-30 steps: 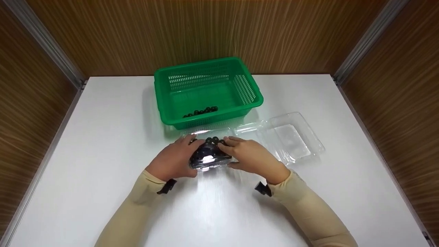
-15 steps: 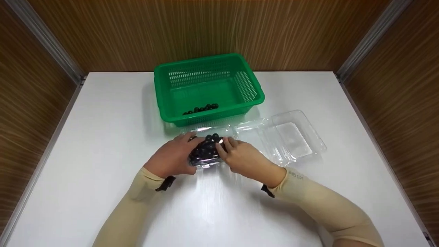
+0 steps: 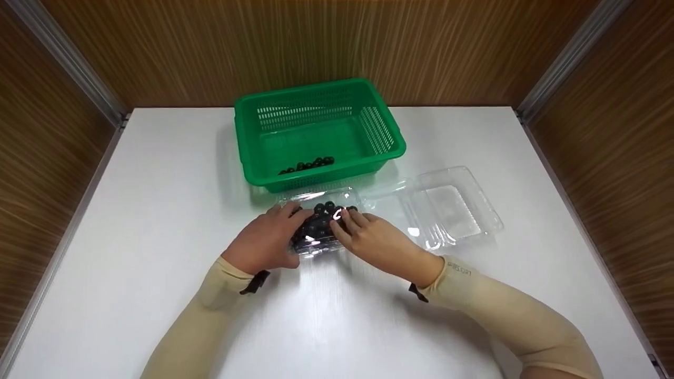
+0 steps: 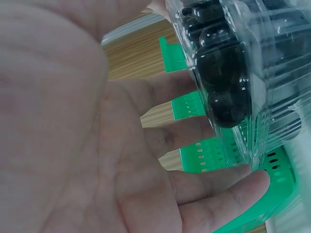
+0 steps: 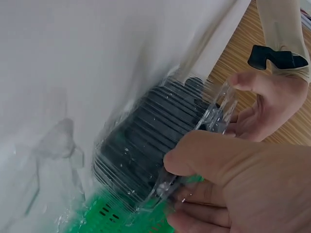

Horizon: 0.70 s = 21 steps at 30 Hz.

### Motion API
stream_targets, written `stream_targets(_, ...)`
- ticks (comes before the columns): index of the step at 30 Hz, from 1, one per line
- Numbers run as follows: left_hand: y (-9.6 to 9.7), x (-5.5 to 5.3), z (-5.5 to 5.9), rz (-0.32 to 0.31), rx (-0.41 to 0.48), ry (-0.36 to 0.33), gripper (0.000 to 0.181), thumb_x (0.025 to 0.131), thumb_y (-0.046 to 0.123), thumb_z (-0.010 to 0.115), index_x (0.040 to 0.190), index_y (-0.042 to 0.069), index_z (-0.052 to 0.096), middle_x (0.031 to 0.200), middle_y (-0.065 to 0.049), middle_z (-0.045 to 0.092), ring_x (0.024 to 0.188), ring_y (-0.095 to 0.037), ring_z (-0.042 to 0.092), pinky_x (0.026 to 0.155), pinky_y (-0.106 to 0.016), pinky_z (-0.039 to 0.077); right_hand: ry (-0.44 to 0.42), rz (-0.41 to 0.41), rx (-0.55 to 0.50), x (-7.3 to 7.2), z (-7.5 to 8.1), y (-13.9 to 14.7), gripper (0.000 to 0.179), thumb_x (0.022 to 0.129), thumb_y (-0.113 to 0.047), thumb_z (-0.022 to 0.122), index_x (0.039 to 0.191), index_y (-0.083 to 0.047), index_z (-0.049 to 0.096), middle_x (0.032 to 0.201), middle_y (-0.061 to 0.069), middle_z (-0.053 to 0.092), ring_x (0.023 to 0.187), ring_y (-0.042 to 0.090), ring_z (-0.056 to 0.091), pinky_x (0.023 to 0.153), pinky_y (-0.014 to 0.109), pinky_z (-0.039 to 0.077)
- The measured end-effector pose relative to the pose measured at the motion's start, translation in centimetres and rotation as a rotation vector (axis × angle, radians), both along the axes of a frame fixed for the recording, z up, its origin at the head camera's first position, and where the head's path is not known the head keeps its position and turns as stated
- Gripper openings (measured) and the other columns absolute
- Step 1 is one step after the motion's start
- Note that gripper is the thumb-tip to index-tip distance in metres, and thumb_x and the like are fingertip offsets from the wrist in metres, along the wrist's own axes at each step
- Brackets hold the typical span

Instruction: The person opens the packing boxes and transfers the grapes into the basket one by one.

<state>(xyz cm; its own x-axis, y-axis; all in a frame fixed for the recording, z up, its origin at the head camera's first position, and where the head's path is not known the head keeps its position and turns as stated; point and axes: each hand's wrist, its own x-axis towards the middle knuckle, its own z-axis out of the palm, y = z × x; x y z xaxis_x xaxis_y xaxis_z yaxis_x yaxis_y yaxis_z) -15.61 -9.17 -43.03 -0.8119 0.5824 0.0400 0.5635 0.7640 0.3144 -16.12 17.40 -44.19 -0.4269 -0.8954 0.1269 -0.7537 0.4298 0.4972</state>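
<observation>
A clear plastic clamshell box (image 3: 342, 197) with dark, glossy, round fruit (image 3: 318, 226), perhaps grapes, is between both hands in front of the basket. At its left end my left hand (image 3: 266, 239) grips it, fingers on the far side and thumb at the near corner. In the left wrist view, those fingers (image 4: 180, 131) touch the box's wall. My right hand (image 3: 382, 242) pinches the right part of the box with curled fingers. The right wrist view shows the thumb (image 5: 182, 160) on the ridged plastic and fingertips behind its edge, partly hidden.
Behind the box stands a green plastic basket (image 3: 387, 139) with several dark round fruits (image 3: 310, 165) along its near side. To the right lies another clear plastic tray part (image 3: 455, 208), opened out on the white table (image 3: 174, 173). Wood-grain panels (image 3: 316, 47) enclose the table.
My right hand has turned and shifted slightly left, its fingers now curled more tightly at the box. My left hand keeps its hold. The whole head view has shifted slightly.
</observation>
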Motion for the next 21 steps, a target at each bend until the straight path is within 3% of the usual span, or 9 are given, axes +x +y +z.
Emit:
stream_targets(6, -0.1, -0.2, -0.1, 0.003, -0.010, -0.022, 0.086, 0.070, 0.019, 0.085, 0.149, 0.011, 0.053, 0.143, -0.015, 0.053, 0.120, -0.035, 0.059, 0.100, -0.048, 0.054, -0.034, 0.024, -0.002, -0.3, 0.4, 0.1, 0.039, 0.096, -0.008, 0.070, 0.134, -0.008, 0.066, 0.126, 0.018, 0.071, 0.112, 0.033, 0.070, 0.080, 0.033, 0.061)
stream_targets(16, -0.6, -0.5, 0.1, -0.027, 0.022, -0.033, 0.085, 0.069, 0.016, 0.086, 0.147, 0.010, 0.053, 0.143, -0.016, 0.053, 0.125, -0.035, 0.056, 0.102, -0.049, 0.052, 0.048, 0.057, -0.080, -0.2, -0.7, -0.5, 0.026, 0.098, -0.010, 0.068, 0.123, -0.006, 0.067, 0.112, 0.017, 0.075, 0.095, 0.029, 0.074, 0.057, 0.028, 0.057)
stream_targets(18, -0.6, -0.4, 0.0, -0.026, 0.026, -0.037, 0.085, 0.069, 0.015, 0.086, 0.147, 0.009, 0.053, 0.143, -0.016, 0.053, 0.126, -0.035, 0.056, 0.103, -0.049, 0.052, 0.042, 0.056, -0.088, -0.1, -0.8, -0.5, 0.025, 0.098, -0.009, 0.068, 0.122, -0.006, 0.068, 0.111, 0.017, 0.076, 0.095, 0.029, 0.074, 0.059, 0.029, 0.058)
stream_targets(21, -0.5, -0.4, -0.1, -0.017, 0.018, -0.038, 0.086, 0.070, 0.016, 0.085, 0.148, 0.009, 0.052, 0.142, -0.016, 0.053, 0.124, -0.034, 0.056, 0.102, -0.048, 0.052, -0.001, 0.031, -0.105, 0.0, -0.7, -0.4, 0.030, 0.096, -0.007, 0.069, 0.126, -0.006, 0.067, 0.117, 0.017, 0.074, 0.103, 0.030, 0.072, 0.072, 0.032, 0.061)
